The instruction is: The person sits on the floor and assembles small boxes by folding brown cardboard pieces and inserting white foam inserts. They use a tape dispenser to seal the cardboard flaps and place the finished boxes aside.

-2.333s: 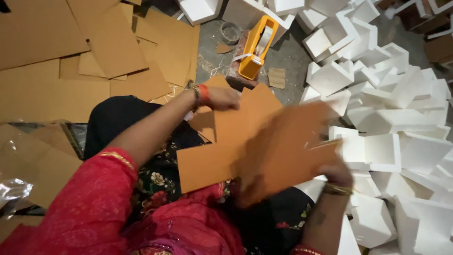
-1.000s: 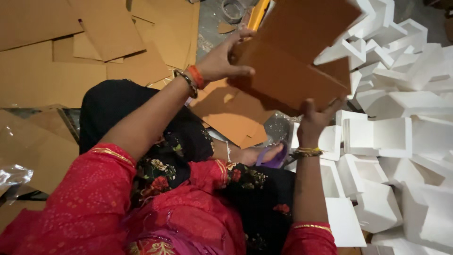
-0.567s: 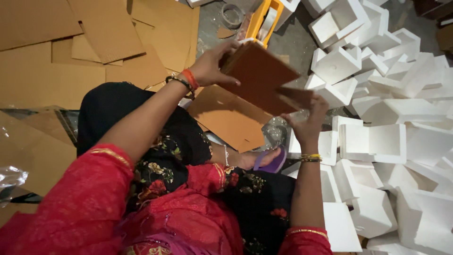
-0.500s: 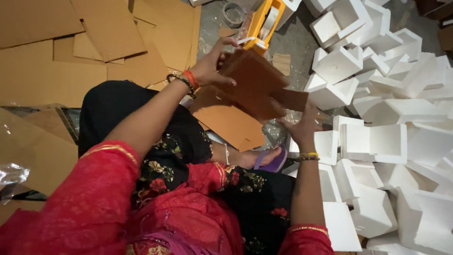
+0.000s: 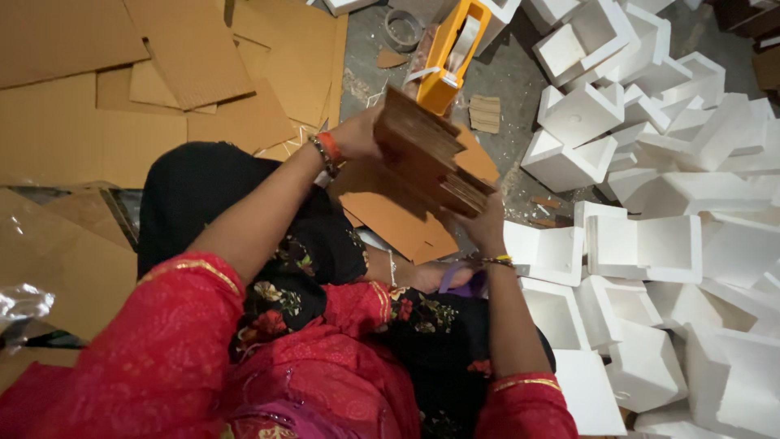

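Observation:
A folded brown cardboard piece [image 5: 426, 150] is held in the air above my lap, seen nearly edge-on. My left hand [image 5: 361, 134] grips its upper left end, with orange and beaded bangles at the wrist. From below, my right hand [image 5: 486, 223] grips the lower right end, a thin bangle at its wrist. Under the folded piece a flat brown cardboard sheet [image 5: 402, 215] lies on the floor by my knees. A foot in a purple sandal [image 5: 455, 278] shows below my right hand.
An orange tape dispenser [image 5: 451, 53] stands on the grey floor behind the cardboard. Several white foam corner blocks [image 5: 642, 187] are piled along the right side. Flat cardboard sheets [image 5: 162, 73] cover the floor at the left. Crumpled clear plastic [image 5: 20, 305] lies at the left edge.
The large flat cardboard sheet has been folded up into a compact piece. Both hands came closer together, and the piece has turned nearly edge-on to me.

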